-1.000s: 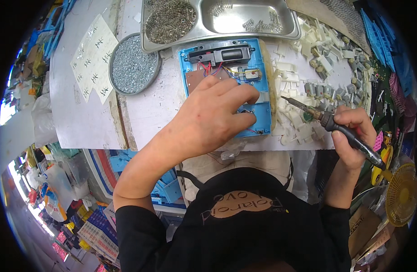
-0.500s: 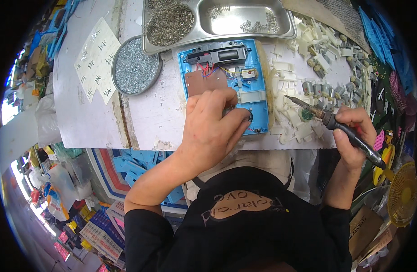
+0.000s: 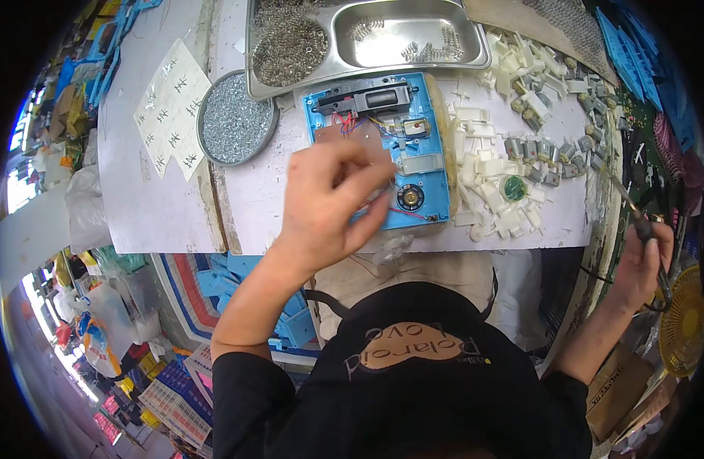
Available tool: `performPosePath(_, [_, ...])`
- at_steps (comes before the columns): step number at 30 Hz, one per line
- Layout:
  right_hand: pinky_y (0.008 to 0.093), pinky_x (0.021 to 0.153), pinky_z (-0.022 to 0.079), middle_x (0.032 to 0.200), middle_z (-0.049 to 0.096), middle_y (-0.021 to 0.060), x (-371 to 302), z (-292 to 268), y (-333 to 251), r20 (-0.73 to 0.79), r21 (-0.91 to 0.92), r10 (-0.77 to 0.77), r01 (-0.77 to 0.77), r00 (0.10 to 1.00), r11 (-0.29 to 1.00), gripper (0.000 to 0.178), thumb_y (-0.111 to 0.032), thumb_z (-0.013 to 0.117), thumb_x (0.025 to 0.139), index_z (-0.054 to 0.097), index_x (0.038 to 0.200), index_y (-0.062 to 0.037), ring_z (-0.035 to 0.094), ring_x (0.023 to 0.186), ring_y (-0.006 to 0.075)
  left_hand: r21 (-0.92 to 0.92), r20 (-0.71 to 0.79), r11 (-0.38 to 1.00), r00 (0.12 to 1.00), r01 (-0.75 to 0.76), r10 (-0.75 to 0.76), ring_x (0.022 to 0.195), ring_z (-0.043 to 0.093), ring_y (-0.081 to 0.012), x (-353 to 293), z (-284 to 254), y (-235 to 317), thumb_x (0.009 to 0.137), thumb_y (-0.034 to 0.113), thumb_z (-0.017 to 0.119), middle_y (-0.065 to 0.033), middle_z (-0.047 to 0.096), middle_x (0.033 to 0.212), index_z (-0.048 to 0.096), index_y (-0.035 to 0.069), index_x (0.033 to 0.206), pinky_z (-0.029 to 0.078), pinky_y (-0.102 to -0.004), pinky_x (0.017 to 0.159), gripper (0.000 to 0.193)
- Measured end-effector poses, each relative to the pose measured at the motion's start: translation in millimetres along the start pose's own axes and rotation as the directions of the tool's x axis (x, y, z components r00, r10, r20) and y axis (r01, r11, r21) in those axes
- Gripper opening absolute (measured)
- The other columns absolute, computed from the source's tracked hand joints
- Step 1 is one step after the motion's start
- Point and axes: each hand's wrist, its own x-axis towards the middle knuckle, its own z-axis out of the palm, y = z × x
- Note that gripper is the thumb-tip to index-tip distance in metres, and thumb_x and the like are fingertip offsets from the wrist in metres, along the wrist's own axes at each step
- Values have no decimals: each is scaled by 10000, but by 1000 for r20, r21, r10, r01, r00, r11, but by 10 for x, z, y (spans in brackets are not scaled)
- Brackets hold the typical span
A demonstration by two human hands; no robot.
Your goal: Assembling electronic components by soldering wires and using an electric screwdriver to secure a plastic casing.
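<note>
A blue plastic housing (image 3: 437,183) lies on the table with its inside facing up. It holds a black battery-compartment part (image 3: 365,98), a brown circuit board (image 3: 369,138), a small motor (image 3: 416,128), a round speaker (image 3: 410,197) and thin wires. My left hand (image 3: 325,195) hovers over the housing's left side, fingers curled and pinched. Whatever sits between those fingertips, if anything, is hidden. My right hand (image 3: 641,264) is closed round the black handle of a soldering iron (image 3: 644,229), off the table's right edge, its tip pointing away from me.
Behind the housing stands a metal tray (image 3: 482,57) with springs. To its left are a round dish (image 3: 237,118) of small screws and a marked paper sheet (image 3: 172,115). White plastic parts (image 3: 493,168) and small motors (image 3: 543,149) crowd the right. A yellow fan (image 3: 684,321) stands lower right.
My right hand has carried the soldering iron rightward, away from the housing. My left hand has shifted left, uncovering the speaker.
</note>
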Motion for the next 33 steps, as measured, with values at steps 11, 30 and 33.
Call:
performPosePath(11, [254, 688, 335, 965, 621, 83, -11, 106, 162, 52, 95, 1, -6, 999, 995, 270, -125, 602, 986, 580, 1218, 10, 393, 676, 71, -121, -283, 975, 934, 189, -216, 839, 631, -264, 119, -48, -142, 759, 51, 817, -73, 678, 930, 707, 65, 1007, 459, -359, 762, 272])
performPosePath(30, [214, 666, 388, 847, 608, 39, 130, 1910, 292, 391, -91, -76, 120, 917, 989, 313, -90, 771, 811, 638, 1071, 21, 500, 698, 92, 26, -285, 975, 936, 223, -206, 834, 604, -221, 306, 209, -260, 759, 45, 793, -85, 598, 931, 714, 32, 821, 467, -335, 724, 102])
performPosePath(33, [231, 547, 385, 725, 608, 52, 214, 2252, 359, 481, -116, -233, 325, 845, 939, 286, -52, 786, 791, 657, 1039, 13, 517, 580, 118, -38, -296, 968, 923, 247, -247, 830, 593, -252, 312, 269, -269, 713, 63, 791, -76, 593, 926, 688, 62, 781, 417, -387, 755, 124])
